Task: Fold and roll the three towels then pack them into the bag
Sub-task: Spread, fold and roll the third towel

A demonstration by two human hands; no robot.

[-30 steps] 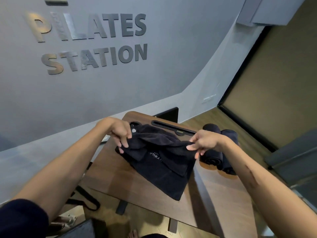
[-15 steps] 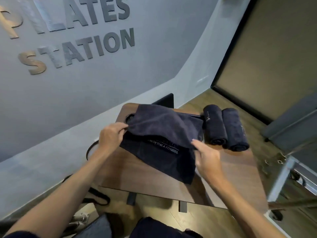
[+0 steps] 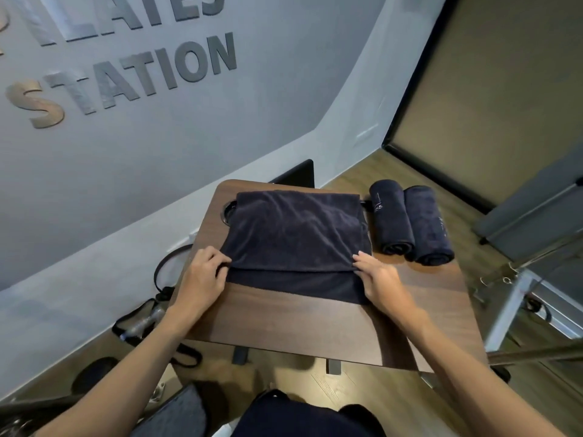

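Nearest the person, a wide strip of bare wood runs along the front edge of the table (image 3: pixel 315 323), with nothing on it. Just past that strip both hands sit at the near side of the dark towel (image 3: pixel 293 238). The left hand (image 3: pixel 202 279) has its fingers bent and pinches the left corner of the folded top layer. The right hand (image 3: pixel 377 275) has its fingers curled on the right corner of that same layer, thumb side on the cloth. The towel lies flat in the middle of the table. Its long side goes left to right, and the top flap stops short, so a band of the bottom layer shows toward the person. The towel's far edge almost reaches the back edge of the table and covers part of a round hole at the back left. To the right, just beside the towel but not touching it, two rolled towels (image 3: pixel 410 225) lie side by side and touch each other. Their long sides point away from the person, with the rolled ends facing near. There is bare wood in front of them. On the floor left of the table lies a black strap (image 3: pixel 164 272). Behind it all is a grey wall (image 3: pixel 126 171) with big letters.
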